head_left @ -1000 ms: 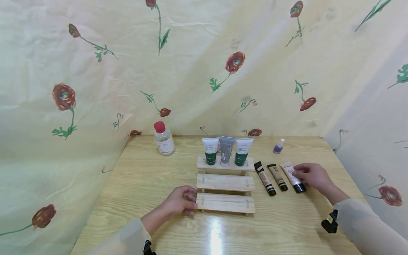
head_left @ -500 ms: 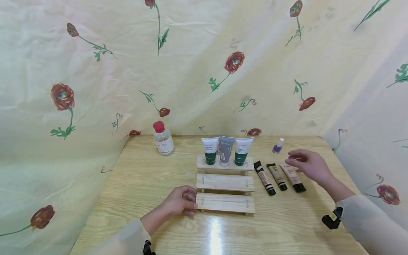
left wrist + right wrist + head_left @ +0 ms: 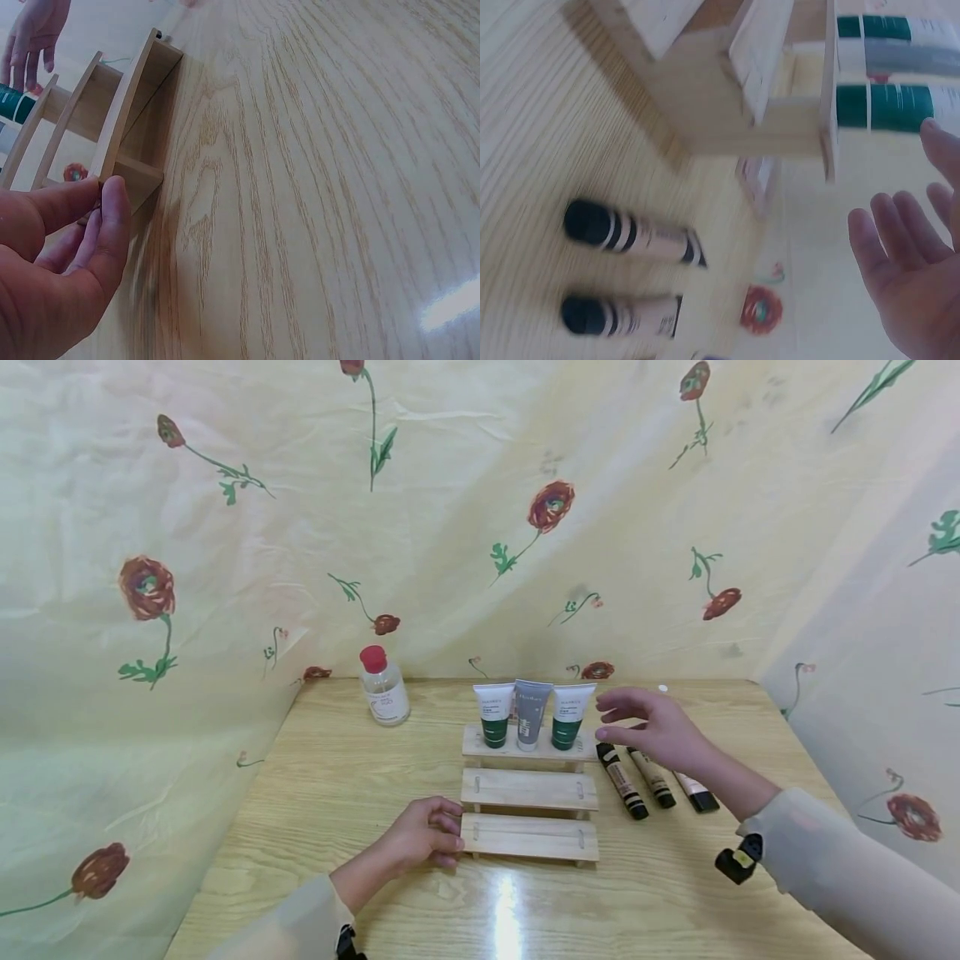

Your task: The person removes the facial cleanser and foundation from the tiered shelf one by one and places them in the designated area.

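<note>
My left hand (image 3: 418, 835) pinches the left end of the lowest step of a three-step wooden rack (image 3: 529, 837); the left wrist view shows thumb and fingers on the board's corner. On the top step stand a white-and-green tube (image 3: 494, 717), a grey tube (image 3: 531, 717) and another white-and-green tube (image 3: 572, 717). Just right of that last tube hovers my right hand (image 3: 656, 732), fingers extended and loosely bent, holding nothing. Below it lie a black-ended concealer tube (image 3: 624, 782), a beige tube (image 3: 654, 779) and a pink BB cream tube (image 3: 697, 793), the latter two partly covered.
A clear bottle with a red cap (image 3: 386, 692) stands at the back left of the wooden table (image 3: 337, 752). Only the white cap (image 3: 663, 688) of the nail polish shows behind my right hand. Flower-patterned cloth (image 3: 450, 527) rises behind the table.
My right hand has left the BB cream tube, risen, and moved left to beside the right white-and-green tube. The BB cream tube stays on the table. My left hand has not moved.
</note>
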{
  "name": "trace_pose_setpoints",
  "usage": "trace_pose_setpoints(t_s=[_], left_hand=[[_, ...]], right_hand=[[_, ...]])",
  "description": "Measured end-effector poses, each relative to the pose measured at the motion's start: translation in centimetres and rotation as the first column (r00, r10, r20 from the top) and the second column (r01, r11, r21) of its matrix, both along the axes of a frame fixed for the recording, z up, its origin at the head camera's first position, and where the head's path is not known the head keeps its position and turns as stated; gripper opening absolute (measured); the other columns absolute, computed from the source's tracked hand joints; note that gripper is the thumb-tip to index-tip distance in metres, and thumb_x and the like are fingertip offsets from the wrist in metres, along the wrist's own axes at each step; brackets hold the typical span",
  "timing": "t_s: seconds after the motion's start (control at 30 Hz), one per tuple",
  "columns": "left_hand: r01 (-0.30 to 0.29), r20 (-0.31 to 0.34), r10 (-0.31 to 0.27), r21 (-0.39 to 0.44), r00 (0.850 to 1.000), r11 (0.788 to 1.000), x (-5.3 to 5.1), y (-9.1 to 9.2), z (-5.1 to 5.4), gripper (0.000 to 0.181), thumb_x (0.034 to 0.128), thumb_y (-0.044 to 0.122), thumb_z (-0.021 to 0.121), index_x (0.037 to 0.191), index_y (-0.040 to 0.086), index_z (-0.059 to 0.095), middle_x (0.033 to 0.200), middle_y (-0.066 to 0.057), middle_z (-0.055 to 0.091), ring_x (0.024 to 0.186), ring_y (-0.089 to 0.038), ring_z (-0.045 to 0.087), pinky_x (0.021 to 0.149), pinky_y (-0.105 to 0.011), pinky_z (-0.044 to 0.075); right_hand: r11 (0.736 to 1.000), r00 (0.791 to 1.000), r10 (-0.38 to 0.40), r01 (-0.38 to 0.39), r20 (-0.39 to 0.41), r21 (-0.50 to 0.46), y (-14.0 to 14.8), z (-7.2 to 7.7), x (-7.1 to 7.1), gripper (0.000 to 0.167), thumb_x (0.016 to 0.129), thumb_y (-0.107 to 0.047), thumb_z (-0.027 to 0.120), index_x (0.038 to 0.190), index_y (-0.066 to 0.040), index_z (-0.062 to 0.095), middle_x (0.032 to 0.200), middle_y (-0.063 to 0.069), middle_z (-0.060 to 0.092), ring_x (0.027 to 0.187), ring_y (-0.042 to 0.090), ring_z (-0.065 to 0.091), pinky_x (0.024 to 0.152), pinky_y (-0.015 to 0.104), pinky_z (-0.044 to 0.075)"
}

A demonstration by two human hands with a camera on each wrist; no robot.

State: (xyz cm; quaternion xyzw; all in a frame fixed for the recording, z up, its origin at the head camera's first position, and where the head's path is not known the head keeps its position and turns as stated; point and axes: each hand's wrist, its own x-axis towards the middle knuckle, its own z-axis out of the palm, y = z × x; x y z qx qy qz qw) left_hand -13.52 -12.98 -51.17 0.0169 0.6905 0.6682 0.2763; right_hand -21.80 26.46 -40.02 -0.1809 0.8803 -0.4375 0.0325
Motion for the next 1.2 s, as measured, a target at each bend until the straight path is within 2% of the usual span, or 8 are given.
trace_pose_setpoints(t_s=[0.13, 0.33, 0.83, 1.03, 1.2], left_hand=[[-0.001, 0.006, 0.001, -0.003, 1.000, 1.000, 0.0, 0.0, 0.0, 0.049, 0.0866, -0.012, 0.073, 0.132, -0.008, 0.053, 0.104, -0.016, 0.059, 0.080, -0.023, 0.068, 0.070, -0.041, 0.068], [-0.001, 0.012, 0.001, -0.007, 1.000, 1.000, 0.0, 0.1, 0.1, 0.050, 0.0867, -0.011, 0.073, 0.132, -0.007, 0.053, 0.104, -0.016, 0.059, 0.080, -0.023, 0.067, 0.071, -0.041, 0.068], [0.008, 0.008, -0.008, -0.011, 1.000, 1.000, -0.1, 0.1, 0.0, 0.050, 0.0872, -0.010, 0.074, 0.133, -0.006, 0.054, 0.104, -0.016, 0.059, 0.081, -0.022, 0.067, 0.071, -0.042, 0.068], [0.010, 0.008, -0.010, -0.012, 1.000, 1.000, -0.1, 0.0, -0.1, 0.050, 0.0875, -0.010, 0.074, 0.133, -0.006, 0.054, 0.104, -0.016, 0.059, 0.081, -0.022, 0.068, 0.071, -0.041, 0.068], [-0.004, 0.016, 0.004, -0.006, 1.000, 1.000, -0.1, 0.0, 0.0, 0.050, 0.0873, -0.011, 0.073, 0.133, -0.007, 0.053, 0.104, -0.016, 0.059, 0.080, -0.022, 0.068, 0.072, -0.042, 0.068]], right_hand=[[1.000, 1.000, 0.022, -0.022, -0.005, -0.016, -1.6, 0.0, -0.2, 0.050, 0.090, -0.025, 0.082, 0.132, -0.009, 0.062, 0.128, 0.012, 0.068, 0.116, 0.035, 0.067, 0.084, 0.025, 0.060], [0.998, 0.999, 0.033, -0.033, 0.000, -0.053, -2.8, 0.2, -0.2, 0.048, 0.089, -0.022, 0.082, 0.130, -0.007, 0.063, 0.121, 0.012, 0.071, 0.112, 0.034, 0.068, 0.083, 0.026, 0.060], [0.997, 1.000, 0.012, -0.010, 0.020, -0.071, -3.3, -0.1, -0.4, 0.039, 0.094, -0.022, 0.077, 0.128, -0.009, 0.064, 0.121, 0.011, 0.071, 0.110, 0.029, 0.067, 0.083, 0.028, 0.063], [0.999, 0.999, -0.027, 0.028, 0.020, -0.035, -2.8, 1.0, 0.6, 0.037, 0.095, -0.028, 0.077, 0.124, -0.009, 0.066, 0.118, 0.009, 0.071, 0.107, 0.024, 0.067, 0.085, 0.027, 0.062], [0.998, 0.998, -0.058, 0.058, -0.008, -0.016, -1.3, 2.0, 2.5, 0.035, 0.095, -0.029, 0.076, 0.123, -0.011, 0.069, 0.116, 0.007, 0.071, 0.102, 0.016, 0.067, 0.082, 0.023, 0.061]])
